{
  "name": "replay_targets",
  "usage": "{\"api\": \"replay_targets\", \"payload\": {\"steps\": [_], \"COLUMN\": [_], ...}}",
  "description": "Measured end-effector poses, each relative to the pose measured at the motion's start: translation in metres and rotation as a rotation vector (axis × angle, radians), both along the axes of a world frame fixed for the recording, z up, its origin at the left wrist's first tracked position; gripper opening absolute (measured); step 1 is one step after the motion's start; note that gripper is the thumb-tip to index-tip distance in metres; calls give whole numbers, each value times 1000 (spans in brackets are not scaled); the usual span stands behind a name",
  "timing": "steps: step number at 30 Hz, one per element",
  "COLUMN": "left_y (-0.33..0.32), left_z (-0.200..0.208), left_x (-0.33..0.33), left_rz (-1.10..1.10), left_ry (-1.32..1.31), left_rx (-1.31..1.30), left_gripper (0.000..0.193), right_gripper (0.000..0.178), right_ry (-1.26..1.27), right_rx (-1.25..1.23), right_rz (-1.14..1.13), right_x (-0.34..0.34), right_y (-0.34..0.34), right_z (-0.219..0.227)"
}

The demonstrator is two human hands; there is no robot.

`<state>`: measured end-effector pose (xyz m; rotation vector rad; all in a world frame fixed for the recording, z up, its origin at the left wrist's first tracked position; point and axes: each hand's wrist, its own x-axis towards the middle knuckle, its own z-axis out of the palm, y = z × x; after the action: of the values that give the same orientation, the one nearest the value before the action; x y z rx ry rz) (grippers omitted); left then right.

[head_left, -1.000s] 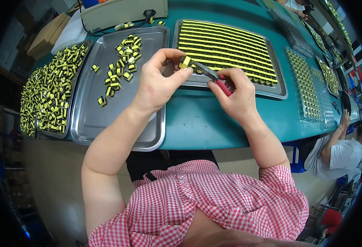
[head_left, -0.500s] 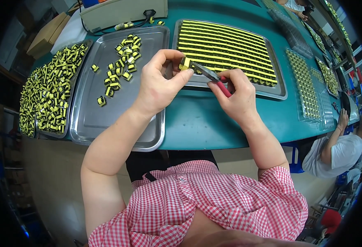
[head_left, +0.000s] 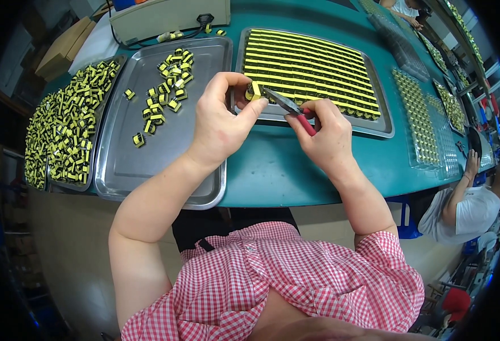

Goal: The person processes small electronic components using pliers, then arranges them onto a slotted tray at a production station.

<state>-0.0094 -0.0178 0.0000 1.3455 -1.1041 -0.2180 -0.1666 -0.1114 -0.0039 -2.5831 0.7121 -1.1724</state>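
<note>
Between the thumb and fingers of my left hand [head_left: 222, 118] is a small yellow-and-black transformer [head_left: 254, 91]. My right hand [head_left: 328, 132] is closed round the red handles of a pair of pliers [head_left: 287, 105]. The pliers' narrow metal jaws point left and meet the transformer's right side; whether they grip a pin there is too small to tell. Behind both hands, a metal tray [head_left: 387, 126] holds tight rows of the same parts, their yellow tops forming stripes. Loose transformers [head_left: 167, 82] lie scattered on another metal tray [head_left: 162, 156] left of my hands.
At the far left, a tray heaped with transformers [head_left: 71, 128] stands beside the scattered ones. A beige box-shaped device [head_left: 170, 21] with a black cable sits at the back. Clear plastic trays [head_left: 415, 116] of parts lie on the right of the green table [head_left: 273, 179]. Another person [head_left: 460, 210] sits at the right.
My left hand has shifted slightly downward and the transformer looks turned a little in its fingers. The pliers stay beside it, with my right hand almost unmoved.
</note>
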Motion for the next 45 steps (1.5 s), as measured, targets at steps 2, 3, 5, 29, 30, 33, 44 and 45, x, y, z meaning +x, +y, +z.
{"api": "replay_targets", "payload": {"steps": [2,3,5,29,30,33,44,45], "left_y": [-1,-2,-2,0,-1,-1,-6,-7], "left_z": [-3,-4,-3,4,4,3,-8,-9], "left_x": [1,1,2,2,2,3,12,14], "left_rz": [9,11,12,112,117,118,-80,-139], "left_ry": [-6,-12,-18,-517,-531,-553,19,100], "left_rx": [-8,-5,-2,-97,-99,-101,65,55], "left_gripper": [28,28,28,25,26,27,23,26], "right_gripper": [24,24,24,26,26,27,25,25], "right_ry": [2,4,8,12,6,-2,23,-12], "right_rx": [4,7,15,-26,-29,-82,-19,-21], "right_rz": [-4,-8,-8,-10,-13,2,-3,-17], "right_x": [0,0,-1,-7,-6,-7,-2,-3], "right_y": [0,0,0,-4,-4,-6,-9,-10], "right_z": [1,1,1,10,10,10,8,10]}}
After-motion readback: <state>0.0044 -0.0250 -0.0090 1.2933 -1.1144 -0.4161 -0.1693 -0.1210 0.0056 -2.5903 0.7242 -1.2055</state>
